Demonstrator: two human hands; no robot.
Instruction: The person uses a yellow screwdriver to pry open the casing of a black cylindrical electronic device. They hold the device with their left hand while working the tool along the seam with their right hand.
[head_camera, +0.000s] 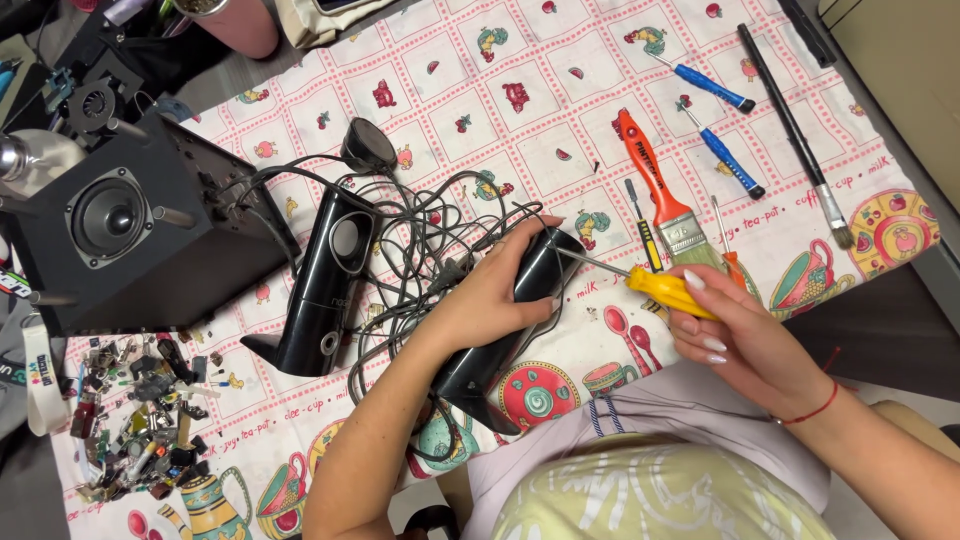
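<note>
1. A table covered by a white cloth (560, 150) printed with red grid lines, teapots, cups and fruit carries everything.
2. At far left stands a large black box speaker (130, 240).
3. Near left lies a heap of small electronic scrap parts (140, 420).
4. In the middle stands a slim glossy black speaker (325, 285), beside a tangle of dark cables (420, 240).
5. To the right lie an orange-handled flat paintbrush (660, 195), two blue-handled screwdrivers (725, 160) and a long black thin brush (795, 130).
</note>
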